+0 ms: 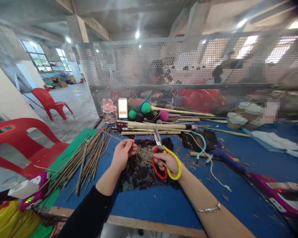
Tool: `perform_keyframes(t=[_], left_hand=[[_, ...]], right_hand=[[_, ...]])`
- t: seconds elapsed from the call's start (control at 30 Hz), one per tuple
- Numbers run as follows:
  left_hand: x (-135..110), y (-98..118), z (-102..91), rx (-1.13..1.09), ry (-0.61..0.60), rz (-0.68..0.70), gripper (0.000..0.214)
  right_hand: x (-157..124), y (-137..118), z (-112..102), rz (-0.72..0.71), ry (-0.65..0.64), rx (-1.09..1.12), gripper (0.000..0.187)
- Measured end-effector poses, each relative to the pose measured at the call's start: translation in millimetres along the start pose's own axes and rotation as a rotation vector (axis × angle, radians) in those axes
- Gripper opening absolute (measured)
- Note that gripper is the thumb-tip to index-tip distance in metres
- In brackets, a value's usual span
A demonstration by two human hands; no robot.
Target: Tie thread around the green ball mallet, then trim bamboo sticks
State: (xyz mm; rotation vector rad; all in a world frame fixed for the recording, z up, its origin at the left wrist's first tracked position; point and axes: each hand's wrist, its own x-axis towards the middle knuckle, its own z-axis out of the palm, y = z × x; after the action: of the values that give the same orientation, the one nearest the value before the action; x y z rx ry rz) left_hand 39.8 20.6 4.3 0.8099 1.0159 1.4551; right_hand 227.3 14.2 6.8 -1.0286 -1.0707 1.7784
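Observation:
My left hand [123, 152] pinches a thin brown stick [114, 136] that runs up and to the left over the blue table [164, 201]. My right hand [167, 161] has its fingers through the red and yellow handles of a pair of scissors [161, 150], whose blades point up and away just right of the stick. Under both hands lies a dark patterned cloth [139, 172] covered with small cut scraps.
A pile of thin sticks [86, 158] lies to the left on a green mat. Thicker bamboo rods [151, 127] and colored balls [146, 108] sit at the back before a perforated metal screen [188, 66]. Red chairs [20, 145] stand left. A purple tool [228, 158] lies right.

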Motion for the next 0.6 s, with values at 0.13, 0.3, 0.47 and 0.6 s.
perform_keyframes(t=[0.13, 0.3, 0.47, 0.6], left_hand=[[0, -1, -0.3, -0.091, 0.019, -0.125, 0.024], [-5, -2, 1.6, -0.186, -0.05, -0.282, 0.016], [-11, -6, 7.5, -0.183, -0.104, -0.34, 0.014], [-11, -10, 10.3, -0.154, -0.088, -0.269, 0.017]], right_hand=[[0, 2, -2, -0.104, 0.003, -0.058, 0.035], [-6, 0, 1, -0.146, -0.079, -0.079, 0.034], [-5, -1, 3, -0.153, -0.074, -0.087, 0.035], [1, 5, 3, -0.187, -0.019, -0.103, 0.034]])
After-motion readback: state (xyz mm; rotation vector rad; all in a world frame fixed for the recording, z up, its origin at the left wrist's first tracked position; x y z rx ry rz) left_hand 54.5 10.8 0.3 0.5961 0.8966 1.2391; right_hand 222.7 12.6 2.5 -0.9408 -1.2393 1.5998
